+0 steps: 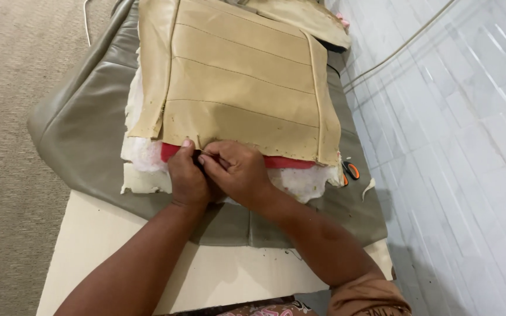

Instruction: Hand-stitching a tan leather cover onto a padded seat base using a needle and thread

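A tan stitched leather seat cover panel [235,76] lies on white padding [142,155] with a red layer [288,162] showing under its near edge. My left hand [187,178] presses on that near edge, thumb up against the tan panel, gripping a small dark tool. My right hand [238,171] is beside it, fingers pinched together on a thin pale thread or needle at the panel's edge. Both hands touch each other over the red layer.
A grey leather seat cover [77,123] lies under everything on a pale board [106,234]. Orange-handled scissors [351,171] lie at the right by the padding. White tiled floor [458,146] is on the right, beige carpet [7,117] on the left. A cable [393,50] crosses the tiles.
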